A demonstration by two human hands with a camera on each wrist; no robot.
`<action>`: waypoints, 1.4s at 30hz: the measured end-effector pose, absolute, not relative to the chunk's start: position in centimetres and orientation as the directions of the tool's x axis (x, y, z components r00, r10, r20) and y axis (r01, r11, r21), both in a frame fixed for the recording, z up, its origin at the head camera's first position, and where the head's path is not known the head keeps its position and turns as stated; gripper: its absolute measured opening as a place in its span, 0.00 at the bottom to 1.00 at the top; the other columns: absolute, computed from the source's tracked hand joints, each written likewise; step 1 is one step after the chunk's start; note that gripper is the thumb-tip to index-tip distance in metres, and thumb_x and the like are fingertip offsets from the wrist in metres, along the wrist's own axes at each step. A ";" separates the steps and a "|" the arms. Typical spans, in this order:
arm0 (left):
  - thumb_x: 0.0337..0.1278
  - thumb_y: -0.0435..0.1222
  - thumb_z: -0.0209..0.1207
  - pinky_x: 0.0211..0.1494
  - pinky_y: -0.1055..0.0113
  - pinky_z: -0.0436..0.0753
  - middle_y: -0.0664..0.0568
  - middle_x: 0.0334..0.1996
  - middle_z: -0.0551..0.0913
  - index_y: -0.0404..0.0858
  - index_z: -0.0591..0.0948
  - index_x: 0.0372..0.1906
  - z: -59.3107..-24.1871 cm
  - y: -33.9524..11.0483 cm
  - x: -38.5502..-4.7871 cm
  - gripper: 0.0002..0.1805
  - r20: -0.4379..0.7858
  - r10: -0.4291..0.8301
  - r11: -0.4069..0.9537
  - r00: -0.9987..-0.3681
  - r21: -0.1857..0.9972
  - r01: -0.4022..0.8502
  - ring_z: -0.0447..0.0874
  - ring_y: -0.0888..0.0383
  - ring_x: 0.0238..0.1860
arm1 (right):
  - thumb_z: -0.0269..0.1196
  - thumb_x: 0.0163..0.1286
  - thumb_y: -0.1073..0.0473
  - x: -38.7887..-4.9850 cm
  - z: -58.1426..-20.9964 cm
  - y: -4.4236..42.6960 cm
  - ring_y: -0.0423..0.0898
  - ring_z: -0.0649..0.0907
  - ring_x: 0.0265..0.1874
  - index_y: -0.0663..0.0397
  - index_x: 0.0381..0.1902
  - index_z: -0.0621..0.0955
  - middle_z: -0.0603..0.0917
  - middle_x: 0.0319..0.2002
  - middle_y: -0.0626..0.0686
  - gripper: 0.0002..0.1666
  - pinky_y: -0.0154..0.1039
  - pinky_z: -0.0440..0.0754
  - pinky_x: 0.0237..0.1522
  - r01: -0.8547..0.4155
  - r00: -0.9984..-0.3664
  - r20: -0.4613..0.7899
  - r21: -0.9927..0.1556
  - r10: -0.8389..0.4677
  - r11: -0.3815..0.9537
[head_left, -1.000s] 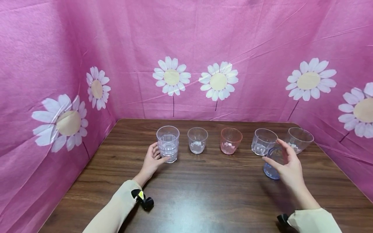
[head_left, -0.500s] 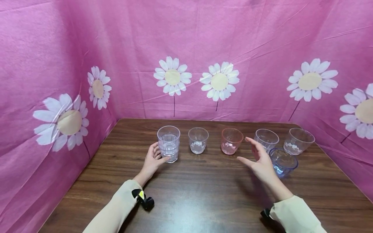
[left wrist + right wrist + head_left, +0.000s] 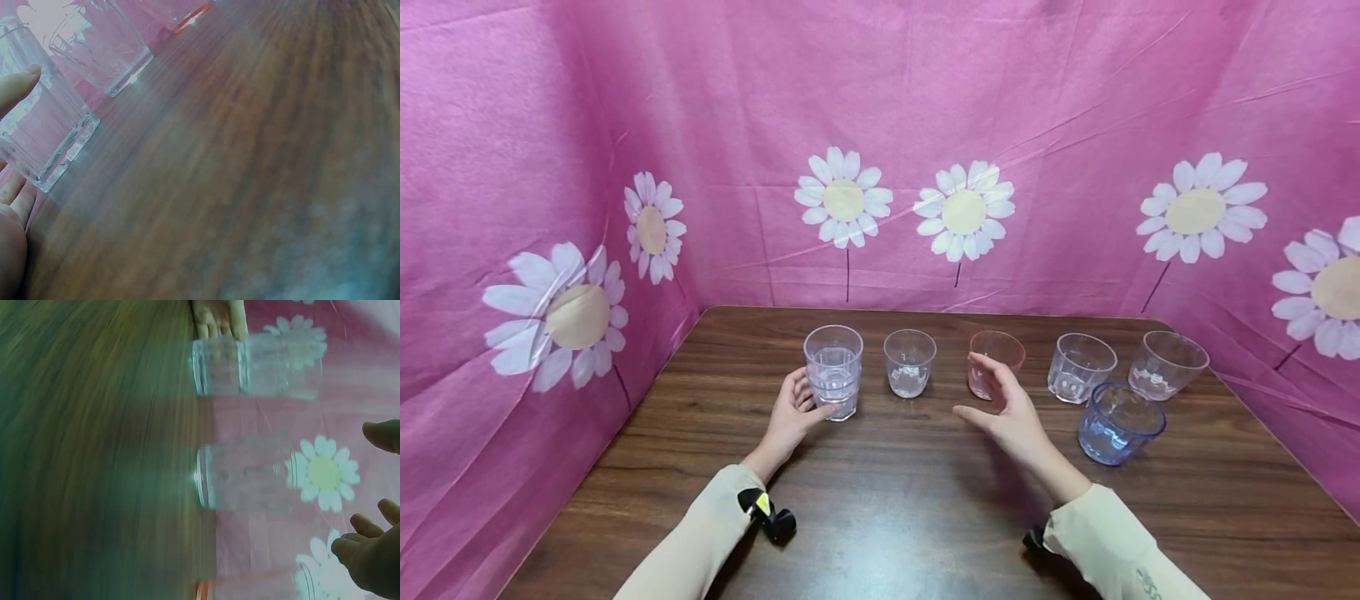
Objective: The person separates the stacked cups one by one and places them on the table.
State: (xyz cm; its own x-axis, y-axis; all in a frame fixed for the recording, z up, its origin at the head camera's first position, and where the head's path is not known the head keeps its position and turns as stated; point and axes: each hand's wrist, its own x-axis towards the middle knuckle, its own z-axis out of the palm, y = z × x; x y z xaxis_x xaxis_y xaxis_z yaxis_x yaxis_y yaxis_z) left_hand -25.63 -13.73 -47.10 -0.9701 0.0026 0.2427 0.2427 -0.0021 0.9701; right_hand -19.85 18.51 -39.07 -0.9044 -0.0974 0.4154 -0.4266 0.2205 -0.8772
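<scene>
At the left of the row, my left hand (image 3: 792, 412) holds a tall stack of clear cups (image 3: 835, 367), thumb in front and fingers around the far side. The left wrist view shows the base of this stack (image 3: 53, 137) at the table top. My right hand (image 3: 1007, 417) hovers with thumb and fingers spread, nothing between them, in front of a pink tumbler (image 3: 997, 344) and partly covering it. Between the stack and the pink tumbler stands a clear tumbler (image 3: 910, 364); the right wrist view also shows this clear tumbler (image 3: 247, 475).
Right of the pink tumbler stand a clear faceted cup (image 3: 1081, 367), a wider clear cup (image 3: 1167, 367) and, nearer, a blue cup (image 3: 1120, 425). Everything stands on a dark wooden table (image 3: 880, 500). A pink daisy-printed cloth (image 3: 895, 100) hangs around the back and sides.
My right hand has moved left, away from the blue cup, past the faceted cup to the pink tumbler. The blue cup now stands fully uncovered. My left hand stays on the stack.
</scene>
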 end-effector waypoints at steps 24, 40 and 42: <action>0.46 0.17 0.66 0.59 0.69 0.75 0.31 0.61 0.72 0.24 0.60 0.68 -47.1 -13.9 -25.3 0.42 0.246 0.000 -0.006 -0.969 0.969 0.246 0.75 0.60 0.53 | 0.72 0.55 0.75 -22.8 -39.7 9.7 0.62 0.66 0.69 0.70 0.68 0.66 0.68 0.68 0.69 0.44 0.50 0.64 0.70 -0.458 -0.866 0.424 -0.885 -0.263 0.082; 0.47 0.17 0.66 0.58 0.70 0.75 0.30 0.61 0.72 0.24 0.59 0.68 -47.1 -13.7 -25.3 0.42 0.254 0.010 -0.015 -0.967 0.967 0.253 0.75 0.63 0.52 | 0.73 0.54 0.73 -24.4 -38.5 5.6 0.61 0.65 0.70 0.69 0.70 0.62 0.64 0.69 0.68 0.49 0.49 0.62 0.71 -0.427 -0.874 0.403 -0.904 -0.271 0.034; 0.47 0.17 0.65 0.58 0.70 0.75 0.31 0.61 0.72 0.24 0.59 0.68 -47.0 -13.7 -25.4 0.42 0.257 0.011 -0.016 -0.966 0.966 0.257 0.75 0.63 0.52 | 0.74 0.54 0.72 -24.7 -38.4 5.2 0.60 0.65 0.70 0.68 0.71 0.62 0.64 0.70 0.67 0.50 0.47 0.62 0.72 -0.407 -0.886 0.385 -0.913 -0.260 0.037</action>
State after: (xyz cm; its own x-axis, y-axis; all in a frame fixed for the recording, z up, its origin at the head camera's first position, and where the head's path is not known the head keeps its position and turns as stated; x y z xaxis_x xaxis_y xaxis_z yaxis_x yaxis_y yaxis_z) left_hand -25.35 -13.73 -46.96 -0.9664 0.0108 0.2567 0.2565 -0.0160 0.9664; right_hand -24.69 5.24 -38.37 -0.8856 -0.2604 0.3846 -0.4073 0.0374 -0.9125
